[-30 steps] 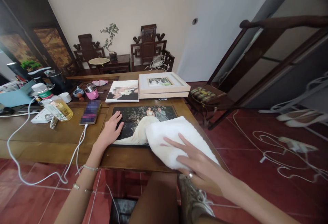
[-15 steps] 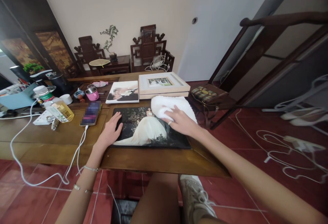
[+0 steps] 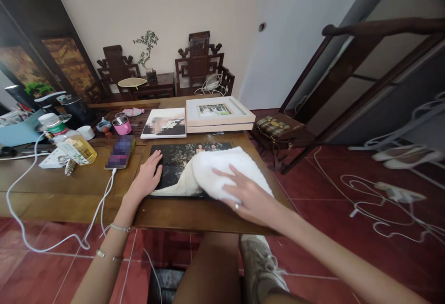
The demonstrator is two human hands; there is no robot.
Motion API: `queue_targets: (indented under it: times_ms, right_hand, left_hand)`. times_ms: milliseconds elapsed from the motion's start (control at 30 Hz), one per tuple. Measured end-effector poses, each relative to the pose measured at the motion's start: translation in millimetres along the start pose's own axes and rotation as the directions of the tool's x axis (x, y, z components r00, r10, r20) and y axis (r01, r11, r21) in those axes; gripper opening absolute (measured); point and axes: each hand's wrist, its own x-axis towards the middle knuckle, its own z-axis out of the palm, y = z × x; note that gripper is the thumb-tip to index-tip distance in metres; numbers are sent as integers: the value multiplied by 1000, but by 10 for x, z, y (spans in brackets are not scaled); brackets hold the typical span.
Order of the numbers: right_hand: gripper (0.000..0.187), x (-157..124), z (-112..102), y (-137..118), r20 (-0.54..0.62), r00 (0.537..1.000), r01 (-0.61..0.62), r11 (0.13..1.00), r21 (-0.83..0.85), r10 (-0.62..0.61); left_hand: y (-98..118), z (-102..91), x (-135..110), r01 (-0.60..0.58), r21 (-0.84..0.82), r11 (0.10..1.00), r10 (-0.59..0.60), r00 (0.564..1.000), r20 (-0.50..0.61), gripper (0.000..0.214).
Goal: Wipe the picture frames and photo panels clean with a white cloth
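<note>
A dark photo panel (image 3: 172, 165) showing a figure in a long white dress lies flat on the wooden table. Fingers spread, my left hand (image 3: 148, 174) rests flat on its left edge. On the panel's right part my right hand (image 3: 245, 193) holds a fluffy white cloth (image 3: 222, 165), pressing it down. The cloth hides much of the dress and the panel's right side. A ring shows on that hand.
Behind the panel are a white-edged photo print (image 3: 165, 123) and stacked pale frames (image 3: 219, 114). To the left lie a charging phone (image 3: 120, 152), an oil-coloured bottle (image 3: 74, 142) and a pink cup (image 3: 122, 126). A chair (image 3: 309, 86) holding a checked bag (image 3: 276, 127) stands right.
My right hand has drawn the cloth from the panel's upper right down toward its lower edge, covering more of the dress. My left hand stays at the left edge.
</note>
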Motion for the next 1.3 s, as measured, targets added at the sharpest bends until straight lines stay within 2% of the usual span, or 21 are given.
queue_targets:
  times_ms: [167, 267, 333, 400, 600, 700, 767, 833, 1033, 1100, 1200, 1300]
  right_hand:
    - [23, 463, -59, 666, 48, 983, -176, 984, -30, 178]
    - [28, 628, -72, 843, 57, 969, -239, 970, -50, 242]
    - [27, 633, -84, 808, 61, 968, -240, 968, -73, 245]
    - [26, 545, -100, 663, 72, 973, -212, 974, -78, 218]
    - [19, -57, -82, -28, 45, 996, -81, 997, 8, 80]
    - [18, -257, -74, -218, 30, 1000, -7, 1000, 27, 6]
    - [18, -257, -98, -208, 47, 999, 3, 999, 48, -5]
    - [19, -152, -132, -82, 57, 998, -36, 998, 59, 32]
    - [23, 431, -125, 633, 78, 976, -201, 980, -17, 201]
    - [25, 571, -105, 770, 74, 966, -247, 969, -29, 249]
    - [26, 602, -96, 731, 74, 965, -250, 968, -38, 252]
    - [24, 408, -97, 450, 70, 980, -185, 983, -21, 186]
  left_hand:
    - [13, -19, -5, -5, 2, 1000, 5, 1000, -4, 44]
    - [5, -27, -1, -8, 2, 1000, 8, 1000, 2, 44]
    - [-7, -26, 6, -10, -4, 1000, 10, 1000, 2, 45]
    - [-21, -20, 12, -14, -12, 1000, 14, 1000, -4, 45]
    - [-37, -1, 17, -27, -6, 1000, 27, 999, -25, 45]
    - [-29, -5, 15, -23, 1, 1000, 23, 999, -30, 46]
    - [-25, -10, 14, -17, -5, 1000, 17, 999, -32, 46]
    - [-25, -16, 14, -16, -15, 1000, 15, 999, -34, 45]
    - [-23, -24, 10, -26, -16, 1000, 25, 999, -38, 43]
    - [-16, -28, 10, -23, -19, 1000, 22, 999, -39, 43]
    - [-5, -33, 11, -16, -21, 1000, 16, 999, -38, 44]
    - [0, -32, 13, -16, -13, 1000, 16, 999, -34, 45]
